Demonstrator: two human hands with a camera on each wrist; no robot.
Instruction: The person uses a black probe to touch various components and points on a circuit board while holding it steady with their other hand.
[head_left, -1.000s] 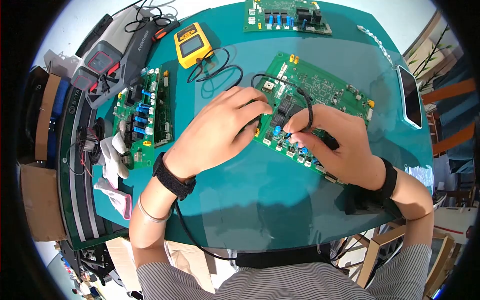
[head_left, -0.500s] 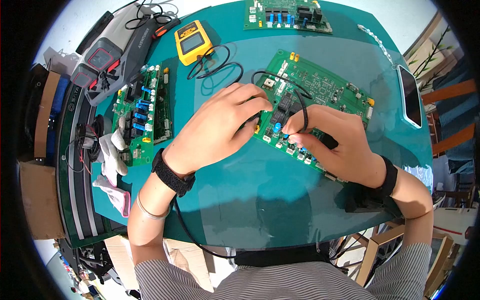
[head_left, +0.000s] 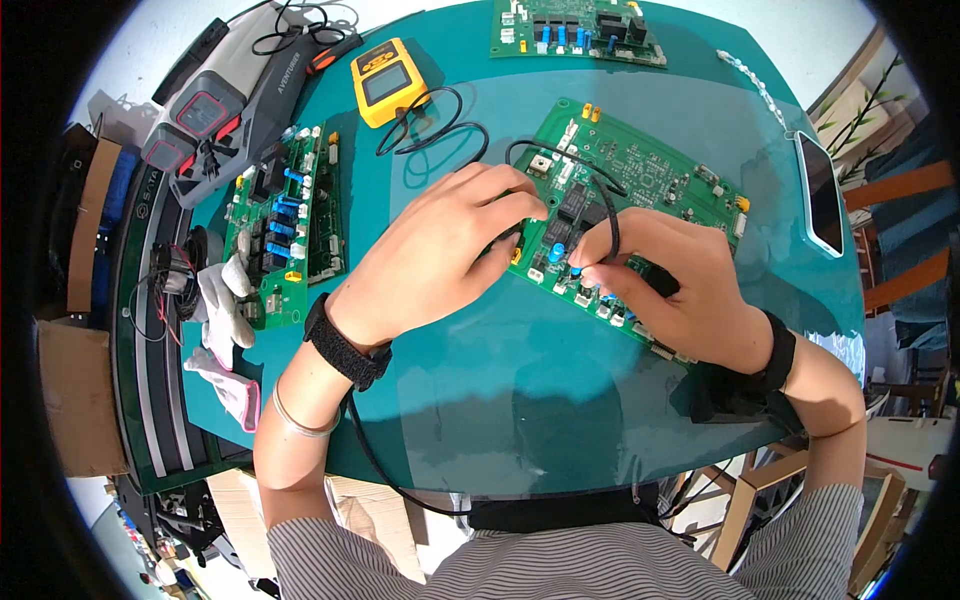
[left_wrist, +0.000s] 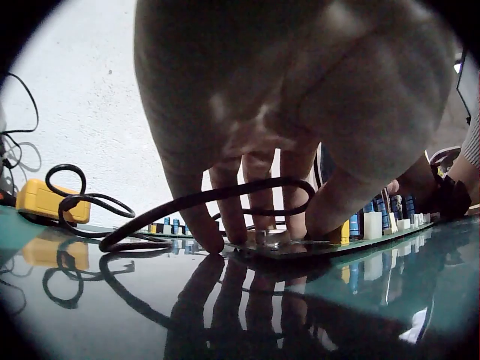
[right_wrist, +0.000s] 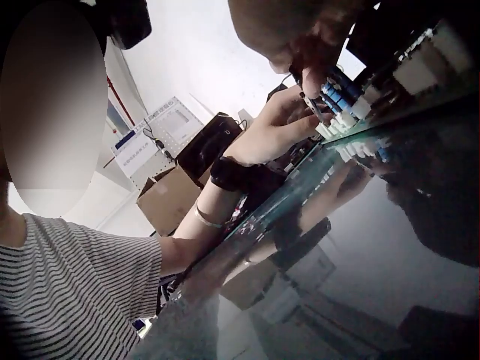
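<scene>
In the head view a green circuit board (head_left: 650, 160) lies at an angle on the table, with blue and black parts along its near side. My left hand (head_left: 440, 250) grips its left edge, thumb beside a yellow connector (left_wrist: 345, 231), fingers reaching down at the corner in the left wrist view. The tips of my right hand (head_left: 670, 285) pinch the end of a black test lead (head_left: 608, 215) beside a blue component (head_left: 557, 252); the tip is mostly hidden by the fingers. This lead passes by my left hand, towards a yellow handheld meter (head_left: 390, 85).
Another board stack (head_left: 285, 230) stands at left, near white gloves (head_left: 225, 310) and a grey case (head_left: 240, 110). A further circuit board (head_left: 580, 35) lies at the back. At right is a phone (head_left: 820, 195) with a beaded strap (head_left: 752, 85).
The black lead over my right hand has swung slightly left, its loop over the board now spread further apart. Both hands stay nearly in place, with only slight shifts at the right fingertips.
</scene>
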